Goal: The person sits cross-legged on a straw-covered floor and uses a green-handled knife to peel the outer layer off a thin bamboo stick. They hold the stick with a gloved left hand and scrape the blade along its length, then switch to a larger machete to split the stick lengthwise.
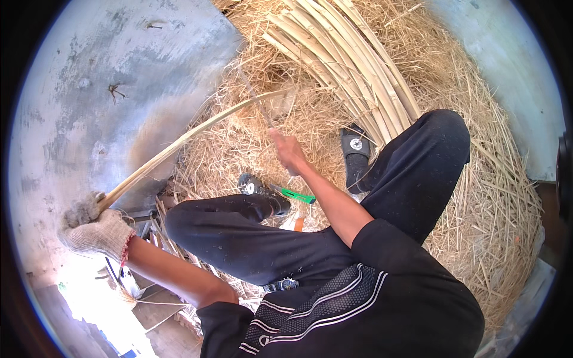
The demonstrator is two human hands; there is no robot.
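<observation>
A person is seen from above, seated on a heap of pale straw shavings (477, 197) with both knees bent, in dark trousers and dark slip-on shoes. A long, thin bamboo strip (191, 134) is held between the two hands. Its long axis runs diagonally, from the lower left of the picture up toward the centre, with a slight upward bow along its length.

The left hand (95, 230), covered by a worn knitted work glove, is closed around the lower-left end of the strip, fingers wrapped tight upon it. The strip leads away from this hand up and to the right, over the grey concrete floor (107, 77).

The right hand (287, 150), bare, is raised near the far end of the strip and is blurred by motion. A thin blade-like tool (259, 104) appears to rise from it and to cross the strip near its upper end. The fingers seem curled around a handle, but the blur leaves the grip uncertain. The right hand is the nearer of the two to the point where tool and strip cross.

Behind the hands lies a bundle of split bamboo strips (346, 65), fanned on the straw. A green-handled tool (296, 196) lies between the feet.
</observation>
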